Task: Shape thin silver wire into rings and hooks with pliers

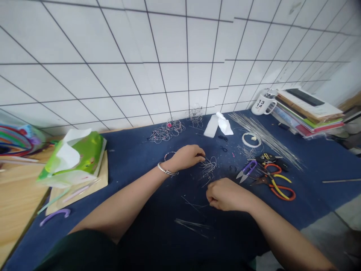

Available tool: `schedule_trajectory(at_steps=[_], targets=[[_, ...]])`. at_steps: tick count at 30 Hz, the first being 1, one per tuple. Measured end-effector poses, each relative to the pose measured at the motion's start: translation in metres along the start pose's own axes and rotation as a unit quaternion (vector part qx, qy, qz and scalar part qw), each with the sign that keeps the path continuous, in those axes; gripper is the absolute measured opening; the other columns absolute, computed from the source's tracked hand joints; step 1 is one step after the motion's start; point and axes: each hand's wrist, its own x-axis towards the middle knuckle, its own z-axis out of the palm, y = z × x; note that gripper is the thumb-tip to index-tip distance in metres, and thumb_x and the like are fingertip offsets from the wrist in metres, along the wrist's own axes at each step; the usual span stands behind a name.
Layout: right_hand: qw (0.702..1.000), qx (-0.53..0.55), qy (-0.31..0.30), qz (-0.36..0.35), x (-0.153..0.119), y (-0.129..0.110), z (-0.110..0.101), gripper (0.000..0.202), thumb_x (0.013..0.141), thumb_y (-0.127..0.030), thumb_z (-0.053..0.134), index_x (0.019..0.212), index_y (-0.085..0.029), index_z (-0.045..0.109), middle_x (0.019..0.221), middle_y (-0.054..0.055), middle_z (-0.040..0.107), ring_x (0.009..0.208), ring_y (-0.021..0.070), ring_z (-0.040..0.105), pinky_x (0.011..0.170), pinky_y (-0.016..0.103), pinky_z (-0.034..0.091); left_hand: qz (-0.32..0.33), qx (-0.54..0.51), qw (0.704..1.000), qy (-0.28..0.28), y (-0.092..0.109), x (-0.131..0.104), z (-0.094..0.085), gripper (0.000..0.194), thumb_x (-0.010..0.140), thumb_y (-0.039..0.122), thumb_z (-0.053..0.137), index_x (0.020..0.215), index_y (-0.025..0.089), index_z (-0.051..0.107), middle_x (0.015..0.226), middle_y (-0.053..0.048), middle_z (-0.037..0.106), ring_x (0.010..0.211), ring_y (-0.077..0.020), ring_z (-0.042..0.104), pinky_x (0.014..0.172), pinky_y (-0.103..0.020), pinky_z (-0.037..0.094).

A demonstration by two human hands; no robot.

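My left hand (188, 156), with a silver bracelet (167, 171) at the wrist, is closed at the left edge of a small tangle of thin wires (208, 166). What its fingertips pinch is too small to name. My right hand (224, 195) is closed just below the same tangle, its fingers curled down near the cloth; anything inside is hidden. Loose straight wires (191, 224) lie on the dark blue cloth (158, 244) between my forearms. Purple snips (246, 170) and orange-handled pliers (278, 184) rest right of my right hand.
Wire coils with beads (166, 131) lie near the tiled wall. A long wire bundle (265, 137), a white spool (251, 140), a mug (261, 104) and stacked books (310, 113) stand at right. A green tissue pack (81, 154) is left.
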Motion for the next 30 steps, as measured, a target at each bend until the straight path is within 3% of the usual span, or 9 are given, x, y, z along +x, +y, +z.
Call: schedule_trajectory(at_steps=[5, 13, 17, 20, 23, 30], targets=[[1.0, 0.0, 0.021, 0.006, -0.002, -0.002, -0.001, 0.007, 0.064, -0.018, 0.049, 0.063, -0.019, 0.056, 0.065, -0.002, 0.059, 0.056, 0.0093, 0.046, 0.055, 0.022, 0.026, 0.027, -0.035, 0.998, -0.046, 0.009, -0.004, -0.013, 0.025, 0.079, 0.033, 0.049, 0.096, 0.021, 0.064, 0.093, -0.002, 0.063, 0.083, -0.0143, 0.055, 0.073, -0.022, 0.039], [0.992, 0.059, 0.095, 0.063, -0.008, 0.014, -0.017, 0.005, 0.064, -0.014, 0.048, 0.066, -0.018, 0.051, 0.064, -0.004, 0.055, 0.056, 0.0075, 0.043, 0.053, 0.02, 0.024, 0.105, -0.129, 0.962, -0.214, 0.028, -0.012, -0.028, 0.019, 0.079, 0.03, 0.051, 0.087, 0.022, 0.066, 0.078, 0.001, 0.066, 0.067, -0.0102, 0.057, 0.062, -0.019, 0.038], [0.985, 0.061, 0.13, 0.092, -0.01, 0.025, -0.021, 0.009, 0.067, -0.013, 0.046, 0.069, -0.019, 0.052, 0.064, -0.003, 0.054, 0.056, 0.0076, 0.043, 0.054, 0.02, 0.024, 0.101, -0.157, 0.949, -0.254, 0.029, -0.014, -0.028, 0.022, 0.082, 0.028, 0.045, 0.086, 0.021, 0.066, 0.074, 0.0, 0.066, 0.06, -0.0088, 0.056, 0.056, -0.018, 0.038], [0.983, 0.049, 0.14, 0.105, -0.009, 0.03, -0.02, 0.01, 0.069, -0.013, 0.045, 0.071, -0.019, 0.052, 0.065, -0.003, 0.054, 0.057, 0.0076, 0.043, 0.054, 0.02, 0.023, 0.105, -0.115, 0.959, -0.236, 0.028, -0.015, -0.027, 0.024, 0.082, 0.02, 0.043, 0.089, 0.022, 0.065, 0.079, 0.0, 0.066, 0.064, -0.0084, 0.057, 0.059, -0.017, 0.039], [0.98, 0.015, 0.153, 0.124, -0.006, 0.032, -0.018, 0.009, 0.072, -0.013, 0.044, 0.071, -0.018, 0.052, 0.067, -0.002, 0.054, 0.058, 0.0079, 0.044, 0.055, 0.02, 0.023, 0.126, -0.016, 0.977, -0.174, 0.027, -0.016, -0.024, 0.026, 0.079, 0.013, 0.042, 0.087, 0.023, 0.066, 0.085, 0.0, 0.064, 0.074, -0.0099, 0.056, 0.065, -0.019, 0.038], [0.969, -0.087, 0.171, 0.157, 0.0, 0.031, -0.011, 0.017, 0.081, -0.017, 0.039, 0.082, -0.021, 0.056, 0.078, 0.001, 0.057, 0.075, 0.0128, 0.051, 0.061, 0.022, 0.028, 0.117, 0.181, 0.975, -0.058, 0.035, -0.019, -0.009, 0.022, 0.076, 0.007, 0.043, 0.071, 0.017, 0.062, 0.07, -0.003, 0.056, 0.072, -0.0138, 0.049, 0.063, -0.024, 0.037]])
